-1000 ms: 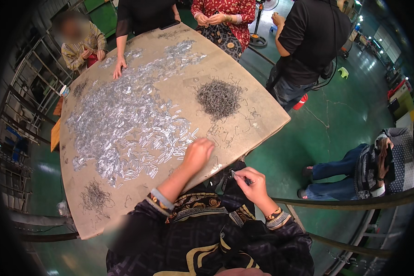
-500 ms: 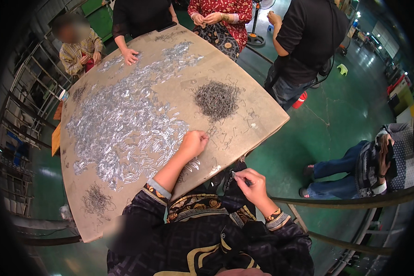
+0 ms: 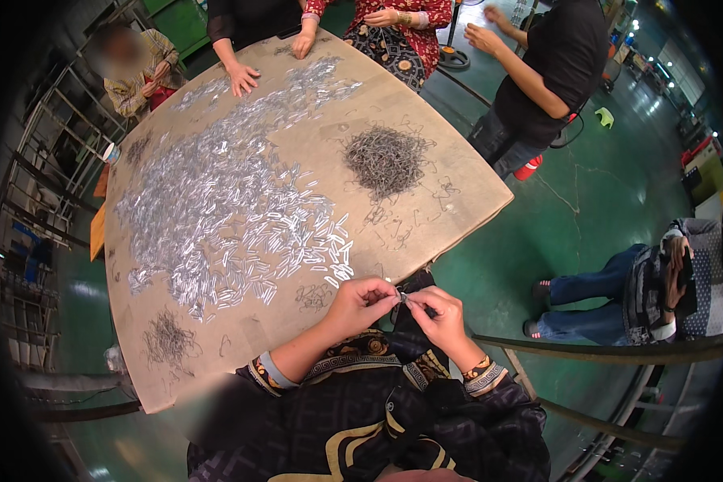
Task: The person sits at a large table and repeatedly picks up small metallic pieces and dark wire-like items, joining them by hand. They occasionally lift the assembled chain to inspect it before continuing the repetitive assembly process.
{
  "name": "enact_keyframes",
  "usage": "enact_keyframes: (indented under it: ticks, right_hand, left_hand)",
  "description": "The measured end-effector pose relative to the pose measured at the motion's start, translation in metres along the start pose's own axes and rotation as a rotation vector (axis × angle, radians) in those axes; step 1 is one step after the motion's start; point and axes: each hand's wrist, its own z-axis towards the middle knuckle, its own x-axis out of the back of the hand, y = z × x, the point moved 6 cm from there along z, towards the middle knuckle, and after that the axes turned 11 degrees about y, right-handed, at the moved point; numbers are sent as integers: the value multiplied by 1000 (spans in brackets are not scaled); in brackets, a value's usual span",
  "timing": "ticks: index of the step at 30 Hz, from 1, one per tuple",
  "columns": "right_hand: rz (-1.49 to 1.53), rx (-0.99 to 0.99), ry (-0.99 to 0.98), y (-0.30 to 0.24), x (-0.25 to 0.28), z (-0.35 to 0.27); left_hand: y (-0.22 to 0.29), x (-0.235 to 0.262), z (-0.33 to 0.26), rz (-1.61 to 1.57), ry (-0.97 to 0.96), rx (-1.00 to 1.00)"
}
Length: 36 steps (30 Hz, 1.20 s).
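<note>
Both my hands meet at the table's near edge, fingertips almost touching. My left hand [image 3: 361, 305] is closed in a pinch; what it holds is too small to make out. In a pinch of thumb and forefinger, my right hand [image 3: 442, 317] grips a small grey metal piece [image 3: 403, 296] that sticks out toward the left fingertips. Shiny, narrow elongated metal pieces [image 3: 233, 217] lie spread over the left and middle of the table. A dark heap of bent wire hooks [image 3: 384, 161] sits at the right, with loose hooks [image 3: 394, 229] scattered on its near side.
Brown sheeting covers the table [image 3: 458, 193]. Smaller wire heaps lie at its near left [image 3: 167, 337] and beside my left wrist [image 3: 313, 297]. Co-workers' hands [image 3: 243, 79] reach over the far edge. A person in black [image 3: 550, 72] stands at the right; another in jeans [image 3: 590, 301] is farther off.
My left hand has come back from the loose hooks on the table to my right hand. Across the table, the person in red has lowered a hand to the tabletop.
</note>
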Motion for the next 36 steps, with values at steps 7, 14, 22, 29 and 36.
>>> enact_keyframes:
  ticks: [7,14,22,29,36]
  right_hand:
    - [-7,2,-65,-2,-5,-1]
    - [86,10,-58,8,-1,5]
    - [-194,167,-247,37,-79,41]
    - [-345,177,-378,50,-140,47]
    - [-395,19,-454,61,-151,53]
  left_hand:
    - [5,2,-2,99,29,-174]
    - [16,-5,-19,190,17,-393]
    - [18,-7,-34,300,0,-605]
    - [16,-5,-40,316,13,-607]
    - [8,-6,-40,322,-21,-600]
